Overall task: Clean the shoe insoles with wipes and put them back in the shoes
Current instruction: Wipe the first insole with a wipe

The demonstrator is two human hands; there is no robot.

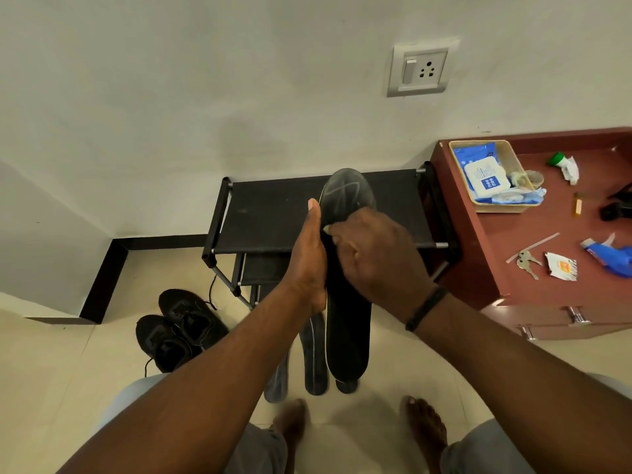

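I am looking down into what reads as a room in a home, likely an entry corner. A low black shoe rack (pixel 318 213) stands against a plain painted wall with a switch-and-socket plate (pixel 420 70), and a pair of black shoes (pixel 179 328) sits on the pale tiled floor (pixel 68 364) beside the rack's left end. To the right, a reddish-brown cabinet (pixel 485 248) carries household clutter: keys (pixel 526 263) near its front edge and a basket (pixel 492 203) with a wipes pack (pixel 482 176) at its back left corner.
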